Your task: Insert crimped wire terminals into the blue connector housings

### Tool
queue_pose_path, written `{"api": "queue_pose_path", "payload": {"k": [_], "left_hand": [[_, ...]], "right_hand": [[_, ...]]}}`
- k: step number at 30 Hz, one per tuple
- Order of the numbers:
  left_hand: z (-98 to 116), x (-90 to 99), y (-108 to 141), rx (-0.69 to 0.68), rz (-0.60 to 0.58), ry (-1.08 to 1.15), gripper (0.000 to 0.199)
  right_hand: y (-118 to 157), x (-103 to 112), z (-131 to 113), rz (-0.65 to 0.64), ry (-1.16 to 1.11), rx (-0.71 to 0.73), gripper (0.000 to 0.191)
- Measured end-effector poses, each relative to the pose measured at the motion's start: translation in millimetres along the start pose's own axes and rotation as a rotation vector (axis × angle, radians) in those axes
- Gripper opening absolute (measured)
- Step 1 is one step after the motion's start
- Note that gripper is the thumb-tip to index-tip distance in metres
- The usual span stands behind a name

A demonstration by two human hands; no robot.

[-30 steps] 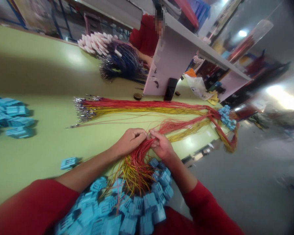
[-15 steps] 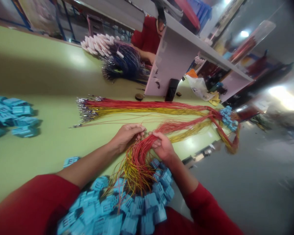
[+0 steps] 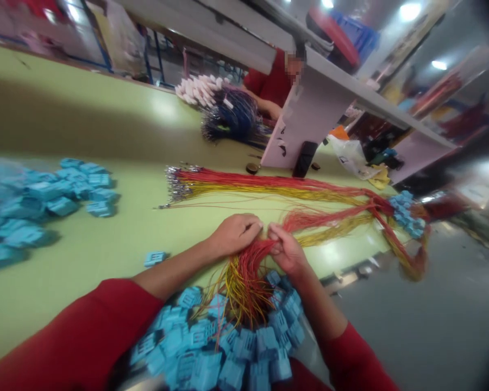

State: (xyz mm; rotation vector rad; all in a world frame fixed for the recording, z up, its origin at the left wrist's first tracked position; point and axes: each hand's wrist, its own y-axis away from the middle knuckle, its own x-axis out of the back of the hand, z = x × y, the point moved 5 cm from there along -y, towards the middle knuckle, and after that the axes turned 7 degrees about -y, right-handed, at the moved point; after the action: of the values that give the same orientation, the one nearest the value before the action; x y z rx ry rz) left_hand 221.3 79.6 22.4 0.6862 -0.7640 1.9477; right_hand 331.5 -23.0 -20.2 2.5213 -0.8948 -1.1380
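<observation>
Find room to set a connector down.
Bare green tabletop lies between the blue connectors and your left forearm; a strip runs beyond the red and yellow wires. Crowded around the left hand and right hand, where the gathered wires meet the connector heap.

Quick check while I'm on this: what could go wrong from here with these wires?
Two risks, I'd judge. The red and yellow wires bunched in the right hand, beside the left hand, splay loosely and could tangle further. Their ends trail into the pile of blue plastic connectors, where they might snag and drag connectors out of the heap.
</observation>
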Motion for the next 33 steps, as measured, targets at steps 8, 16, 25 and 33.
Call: {"api": "queue_pose_path", "payload": {"k": [8,16,25,33], "left_hand": [[-54,44.8,9,0.296,0.044,-0.509,0.031],[-56,51.2,16,0.375,-0.125,-0.542,0.029],[-80,124.1,76,0.389,-0.026,-0.086,0.041],[-90,108.3,148,0.37,0.045,0.079,0.046]], "right_hand": [[-3,3,-1,-0.007,0.028,0.012,0.036],[-3,0,-3,0.038,0.052,0.039,0.029],[-23,-5,-8,0.009,0.227,-0.061,0.034],[-67,-32,-19,-0.088,0.345,-0.068,0.034]]}}
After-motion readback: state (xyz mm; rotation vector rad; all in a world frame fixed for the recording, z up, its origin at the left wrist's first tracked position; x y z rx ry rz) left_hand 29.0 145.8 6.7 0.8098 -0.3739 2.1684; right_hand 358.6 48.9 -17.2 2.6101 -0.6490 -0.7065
